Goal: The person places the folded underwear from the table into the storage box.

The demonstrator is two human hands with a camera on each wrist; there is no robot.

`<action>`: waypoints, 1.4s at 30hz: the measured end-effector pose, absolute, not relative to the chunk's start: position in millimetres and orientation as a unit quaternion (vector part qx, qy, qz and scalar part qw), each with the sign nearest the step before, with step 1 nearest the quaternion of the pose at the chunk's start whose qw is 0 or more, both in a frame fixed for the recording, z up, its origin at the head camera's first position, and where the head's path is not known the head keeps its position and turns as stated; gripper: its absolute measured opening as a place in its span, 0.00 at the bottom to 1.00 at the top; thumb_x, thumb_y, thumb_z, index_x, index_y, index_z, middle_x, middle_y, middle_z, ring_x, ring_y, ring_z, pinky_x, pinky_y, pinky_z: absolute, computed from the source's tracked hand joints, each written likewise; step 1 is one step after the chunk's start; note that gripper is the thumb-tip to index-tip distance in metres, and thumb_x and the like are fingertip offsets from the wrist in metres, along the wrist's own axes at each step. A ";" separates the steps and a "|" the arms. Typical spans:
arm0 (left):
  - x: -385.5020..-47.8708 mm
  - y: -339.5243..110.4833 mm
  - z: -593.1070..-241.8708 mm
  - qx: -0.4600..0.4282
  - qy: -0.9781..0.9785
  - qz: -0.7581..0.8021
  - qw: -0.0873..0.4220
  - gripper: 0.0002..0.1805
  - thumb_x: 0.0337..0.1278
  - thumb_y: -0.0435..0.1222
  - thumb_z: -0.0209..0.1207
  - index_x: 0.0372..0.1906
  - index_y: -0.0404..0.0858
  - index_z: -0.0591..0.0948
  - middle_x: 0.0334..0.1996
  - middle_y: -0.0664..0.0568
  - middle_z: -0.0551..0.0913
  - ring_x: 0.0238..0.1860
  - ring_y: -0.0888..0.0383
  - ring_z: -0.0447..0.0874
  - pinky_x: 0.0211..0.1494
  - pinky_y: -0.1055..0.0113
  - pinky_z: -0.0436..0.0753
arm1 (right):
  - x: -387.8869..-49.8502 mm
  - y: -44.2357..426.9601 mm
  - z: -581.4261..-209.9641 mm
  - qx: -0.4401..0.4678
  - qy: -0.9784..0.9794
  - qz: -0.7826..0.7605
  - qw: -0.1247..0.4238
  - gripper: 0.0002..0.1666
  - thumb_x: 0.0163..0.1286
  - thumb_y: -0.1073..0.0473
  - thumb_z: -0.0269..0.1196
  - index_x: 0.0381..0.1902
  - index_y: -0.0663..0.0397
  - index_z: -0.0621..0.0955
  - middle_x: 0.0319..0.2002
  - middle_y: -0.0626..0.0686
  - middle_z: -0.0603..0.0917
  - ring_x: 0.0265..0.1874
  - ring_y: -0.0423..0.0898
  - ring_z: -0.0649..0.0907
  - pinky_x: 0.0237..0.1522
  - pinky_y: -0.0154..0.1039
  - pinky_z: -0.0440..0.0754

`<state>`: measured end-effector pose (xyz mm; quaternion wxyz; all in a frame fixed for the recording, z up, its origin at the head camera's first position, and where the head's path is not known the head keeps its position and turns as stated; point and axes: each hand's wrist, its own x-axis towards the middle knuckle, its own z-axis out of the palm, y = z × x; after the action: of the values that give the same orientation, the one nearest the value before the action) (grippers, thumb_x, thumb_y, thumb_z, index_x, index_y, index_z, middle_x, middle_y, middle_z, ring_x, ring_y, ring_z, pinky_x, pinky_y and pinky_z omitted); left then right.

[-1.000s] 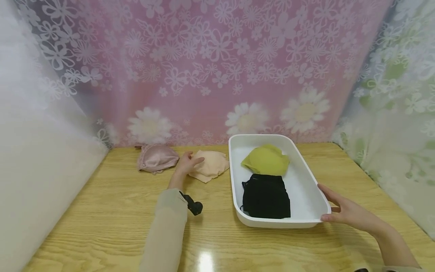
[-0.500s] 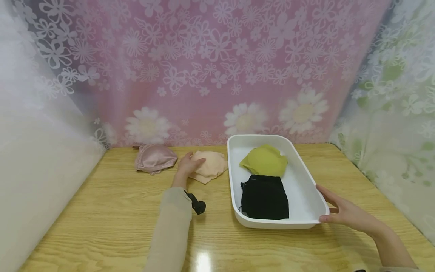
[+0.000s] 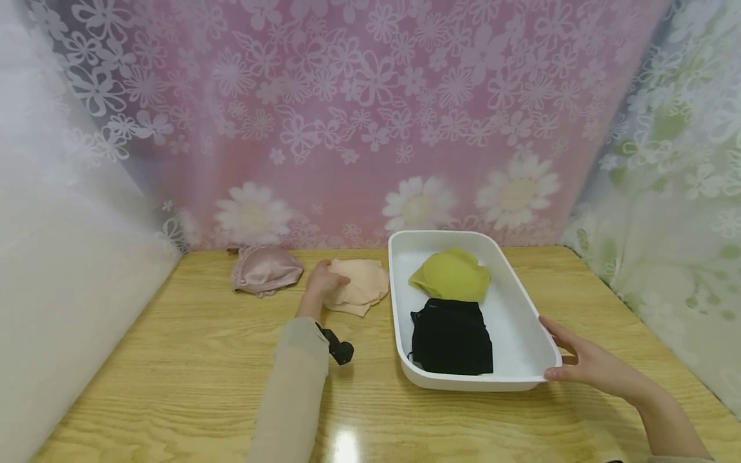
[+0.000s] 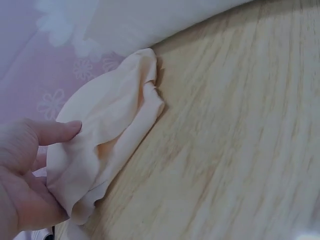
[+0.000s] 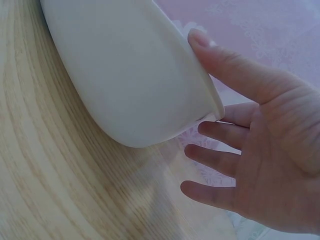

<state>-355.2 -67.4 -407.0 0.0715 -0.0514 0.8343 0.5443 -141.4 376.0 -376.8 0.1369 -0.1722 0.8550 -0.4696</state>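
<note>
My left hand (image 3: 320,286) holds the left end of a folded beige bra (image 3: 367,283) on the table. In the left wrist view the thumb lies over the bra's smooth cup (image 4: 82,100), with the other fingers partly hidden behind it. My right hand (image 3: 596,363) holds the near right corner of a white plastic tub (image 3: 518,328). The right wrist view has the thumb on the rim and the index finger behind the wall, while the lower fingers extend apart from it. Inside the tub, a folded yellow-green bra (image 3: 454,275) lies behind a folded black bra (image 3: 451,337).
A folded mauve satin bra with lace edging (image 3: 266,270) lies left of my left hand, near the back of the wooden table (image 3: 173,373). A pink floral curtain (image 3: 347,128) hangs behind the table, with pale sheets on both sides.
The left hand has moved slightly right and its thumb has settled onto the beige bra, whose front edge has shifted a little. The right hand has stayed at the tub's corner.
</note>
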 end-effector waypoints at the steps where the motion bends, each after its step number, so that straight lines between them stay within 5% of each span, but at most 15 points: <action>1: -354.8 -67.5 -406.9 -0.049 0.835 0.543 0.070 0.40 0.51 0.33 0.64 0.69 0.36 0.60 0.67 0.39 0.60 0.66 0.42 0.56 0.65 0.51 0.62 | -141.4 375.7 -377.3 -0.172 0.855 -0.470 0.136 0.52 0.63 0.69 0.59 0.70 0.69 0.37 0.63 0.81 0.46 0.52 0.80 0.66 0.37 0.39 0.81; 14: -349.3 -73.9 -404.0 -0.043 0.790 0.611 0.034 0.29 0.52 0.25 0.58 0.63 0.35 0.69 0.62 0.36 0.65 0.60 0.43 0.66 0.55 0.54 0.74 | -140.3 375.2 -378.3 -0.172 0.857 -0.466 0.137 0.51 0.64 0.69 0.59 0.70 0.68 0.37 0.62 0.82 0.48 0.50 0.79 0.68 0.36 0.39 0.81; 42: -338.8 -69.8 -339.4 0.011 0.713 0.698 -0.066 0.26 0.54 0.26 0.60 0.61 0.32 0.71 0.59 0.41 0.71 0.59 0.48 0.69 0.56 0.61 0.75 | -140.8 372.9 -376.6 -0.177 0.877 -0.435 0.102 0.51 0.60 0.68 0.63 0.70 0.70 0.44 0.64 0.77 0.51 0.49 0.74 0.73 0.35 0.37 0.81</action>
<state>-338.8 -69.8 -339.4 -0.0664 0.0112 0.7131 0.6978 -140.8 372.9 -376.6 0.1018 -0.1770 0.8767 -0.4355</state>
